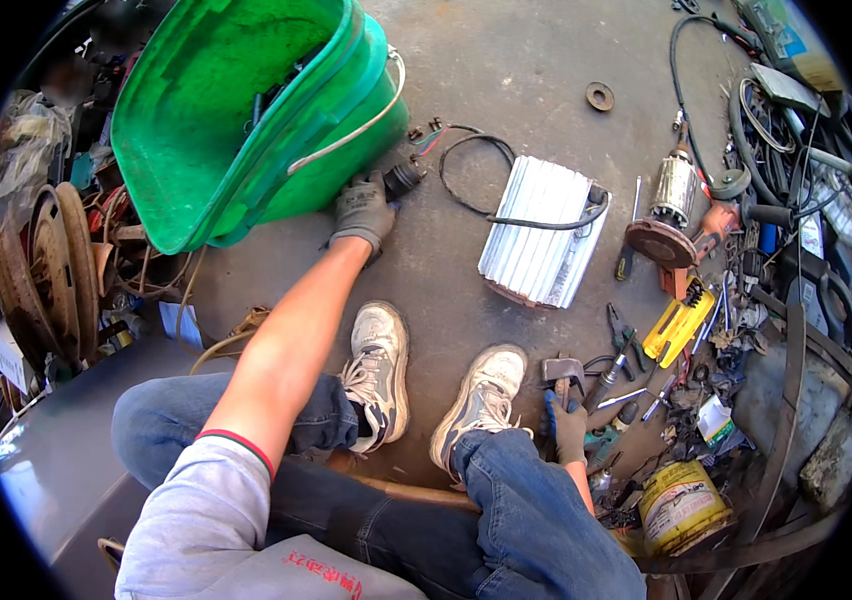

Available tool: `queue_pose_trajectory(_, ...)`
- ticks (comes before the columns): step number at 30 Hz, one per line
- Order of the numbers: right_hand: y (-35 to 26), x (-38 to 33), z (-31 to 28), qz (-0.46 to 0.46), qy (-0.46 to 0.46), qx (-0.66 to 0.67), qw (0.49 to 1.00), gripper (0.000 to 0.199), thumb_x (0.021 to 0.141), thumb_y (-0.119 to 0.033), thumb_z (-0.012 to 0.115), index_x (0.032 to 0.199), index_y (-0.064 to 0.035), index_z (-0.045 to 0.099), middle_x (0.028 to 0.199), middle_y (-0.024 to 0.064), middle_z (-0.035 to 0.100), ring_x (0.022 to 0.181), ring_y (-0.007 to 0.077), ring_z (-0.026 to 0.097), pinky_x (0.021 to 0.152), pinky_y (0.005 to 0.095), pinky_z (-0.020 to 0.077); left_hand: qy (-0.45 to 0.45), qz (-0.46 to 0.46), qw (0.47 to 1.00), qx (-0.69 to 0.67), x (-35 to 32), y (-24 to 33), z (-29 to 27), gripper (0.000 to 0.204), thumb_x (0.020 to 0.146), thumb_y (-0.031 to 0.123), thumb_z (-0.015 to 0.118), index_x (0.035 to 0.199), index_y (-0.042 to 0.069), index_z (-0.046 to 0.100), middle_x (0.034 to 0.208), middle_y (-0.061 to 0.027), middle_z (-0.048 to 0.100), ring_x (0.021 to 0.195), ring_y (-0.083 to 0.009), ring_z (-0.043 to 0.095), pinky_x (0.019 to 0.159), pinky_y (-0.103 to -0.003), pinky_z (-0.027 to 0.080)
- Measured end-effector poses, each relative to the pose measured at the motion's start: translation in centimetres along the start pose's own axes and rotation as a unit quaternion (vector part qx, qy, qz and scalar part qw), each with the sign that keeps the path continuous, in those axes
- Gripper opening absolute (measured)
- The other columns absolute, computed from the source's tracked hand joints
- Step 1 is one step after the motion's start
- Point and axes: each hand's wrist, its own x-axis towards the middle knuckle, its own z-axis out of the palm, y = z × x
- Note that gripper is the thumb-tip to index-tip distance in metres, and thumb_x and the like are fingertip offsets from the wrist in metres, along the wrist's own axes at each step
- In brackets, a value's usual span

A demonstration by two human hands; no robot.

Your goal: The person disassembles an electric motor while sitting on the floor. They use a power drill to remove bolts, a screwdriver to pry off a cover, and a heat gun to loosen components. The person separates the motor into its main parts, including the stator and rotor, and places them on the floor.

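Nearest, bent knees in jeans point(506, 500) and two worn sneakers point(426, 385) fill the lower middle. At about four o'clock the gloved right hand point(568, 428) is clenched around the handle of a hammer point(562, 372), its steel head just above the knuckles; it looks heavy and stiff, best gripped low on the handle. Farther, at eleven o'clock, the gloved left hand point(362, 212) presses against a tilted green bucket point(246, 110), fingers curled on a small black plug point(403, 179). A ribbed metal box point(541, 232) lies at one o'clock.
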Motion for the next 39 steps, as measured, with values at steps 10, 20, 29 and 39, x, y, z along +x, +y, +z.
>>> queue_pose_trajectory(10,-12.8,-5.2,-5.8,0.017,0.024,0.022,0.999,0.029,0.085,-0.024,0.077,0.093,0.0008,0.066,0.072,0.0046,0.064,0.053,0.0142,0.06,0.048,0.0293,0.0485,-0.24,0.102,0.665,-0.7,-7.1,11.1,-16.4,0.038,0.081,0.014,0.073,0.113,0.002,0.057,0.094,-0.0069,0.063,0.08,-0.0142,0.064,0.071,-0.03,0.054)
queue_pose_trajectory(20,-29.4,-3.2,-20.0,-0.281,0.084,0.096,0.951,0.04,0.087,-0.001,0.062,0.125,0.0093,0.052,0.108,0.0143,0.067,0.086,0.0164,0.066,0.072,0.0275,0.0546,-0.342,0.143,0.587,-0.72,-7.0,22.0,-11.3,0.028,0.082,0.019,0.079,0.101,0.006,0.062,0.08,-0.0019,0.065,0.069,-0.0082,0.062,0.057,-0.022,0.048)
queue_pose_trajectory(29,-41.7,-4.0,-20.4,-0.363,0.097,-0.064,0.924,0.036,0.093,-0.011,0.063,0.126,0.0002,0.056,0.1,0.0082,0.069,0.078,0.0086,0.065,0.065,0.0209,0.0527,-0.303,0.14,0.641,-0.691,-7.6,22.8,-11.4,0.029,0.08,0.023,0.081,0.094,0.006,0.062,0.073,0.0003,0.062,0.064,-0.0054,0.058,0.052,-0.02,0.046)
queue_pose_trajectory(39,-53.6,-2.2,-22.7,-0.48,0.082,-0.231,0.842,0.037,0.089,-0.028,0.071,0.115,-0.002,0.067,0.086,0.006,0.068,0.084,0.0098,0.066,0.07,0.0241,0.0527,-0.279,0.136,0.68,-0.664,-7.5,22.2,-11.3,0.027,0.08,0.018,0.078,0.096,0.005,0.061,0.075,0.0003,0.061,0.063,-0.0052,0.056,0.052,-0.021,0.046)
